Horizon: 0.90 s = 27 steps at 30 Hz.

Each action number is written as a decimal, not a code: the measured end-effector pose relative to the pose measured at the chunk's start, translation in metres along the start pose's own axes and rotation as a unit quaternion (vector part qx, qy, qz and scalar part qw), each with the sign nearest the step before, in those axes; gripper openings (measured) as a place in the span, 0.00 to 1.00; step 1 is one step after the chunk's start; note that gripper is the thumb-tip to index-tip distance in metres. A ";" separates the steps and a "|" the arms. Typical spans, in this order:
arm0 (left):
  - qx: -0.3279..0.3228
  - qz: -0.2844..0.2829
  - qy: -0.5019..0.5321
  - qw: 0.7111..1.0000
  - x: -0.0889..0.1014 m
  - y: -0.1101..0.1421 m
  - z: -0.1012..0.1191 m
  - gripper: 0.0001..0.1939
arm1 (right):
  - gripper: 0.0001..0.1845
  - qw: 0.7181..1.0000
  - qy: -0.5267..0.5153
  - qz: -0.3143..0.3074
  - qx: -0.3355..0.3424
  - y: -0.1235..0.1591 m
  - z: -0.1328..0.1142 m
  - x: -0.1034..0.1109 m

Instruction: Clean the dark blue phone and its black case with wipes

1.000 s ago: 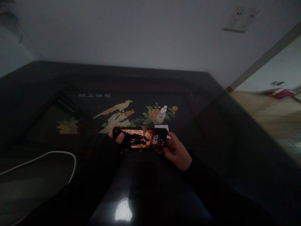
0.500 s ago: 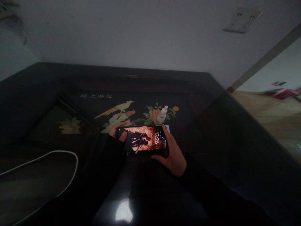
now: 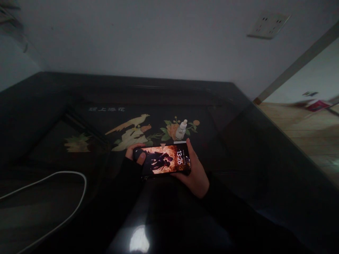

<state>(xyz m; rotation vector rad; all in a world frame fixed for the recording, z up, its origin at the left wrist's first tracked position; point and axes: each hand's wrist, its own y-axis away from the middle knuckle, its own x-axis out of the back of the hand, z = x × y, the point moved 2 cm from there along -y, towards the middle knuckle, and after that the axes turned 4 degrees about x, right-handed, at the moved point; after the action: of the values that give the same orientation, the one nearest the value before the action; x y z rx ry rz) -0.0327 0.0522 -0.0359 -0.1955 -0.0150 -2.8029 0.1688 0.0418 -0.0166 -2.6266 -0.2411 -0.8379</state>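
Above a dark glossy tabletop (image 3: 243,141), your left hand (image 3: 129,153) pinched one end of a black phone (image 3: 159,158), thumb laid on its front and fingers folded behind. Your right hand (image 3: 198,176) spanned the opposite end, a finger reaching past the upper corner and the thumb along the lower edge. Lying sideways between both hands, the phone faced you with its screen lit and the time, 13:26, turned on its side. Whether it touched the table, you could not tell from this view.

One second earlier, the phone was tipped and looked much narrower, with your right fingers gathered at its end; now it presented a broader face, and that hand had wrapped farther around. A white paper (image 3: 180,142), seen then beyond the phone's corner, showed only as a thin strip above its upper edge. Just behind that strip, a white-capped dropper bottle (image 3: 180,131) stood upright where it had been, over a printed flower (image 3: 172,129) and right of a printed bird (image 3: 132,121).

Farther out, a white cable (image 3: 85,187) curved at left, and a socket plate (image 3: 268,25) sat on the pale wall (image 3: 145,42).
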 end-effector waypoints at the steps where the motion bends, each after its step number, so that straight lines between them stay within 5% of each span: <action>1: -0.003 -0.001 0.001 1.000 0.000 0.000 0.000 0.16 | 0.56 1.000 -0.004 0.000 -0.002 0.000 0.000 0.000; 14: -0.065 0.016 -0.025 0.997 -0.003 0.000 0.000 0.14 | 0.60 1.000 0.010 0.011 -0.019 -0.001 0.000 0.000; 23: -0.008 0.012 0.004 1.000 -0.008 0.006 0.010 0.15 | 0.57 1.000 0.020 0.007 0.008 0.000 -0.002 0.002; 27: -0.028 0.020 0.022 0.999 -0.003 -0.003 0.008 0.13 | 0.56 0.998 -0.060 -0.010 -0.004 -0.001 -0.001 0.003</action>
<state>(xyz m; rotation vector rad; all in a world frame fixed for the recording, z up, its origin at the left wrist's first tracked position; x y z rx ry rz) -0.0301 0.0558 -0.0280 -0.1468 0.0770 -2.7683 0.1708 0.0428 -0.0140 -2.6894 -0.2970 -0.6892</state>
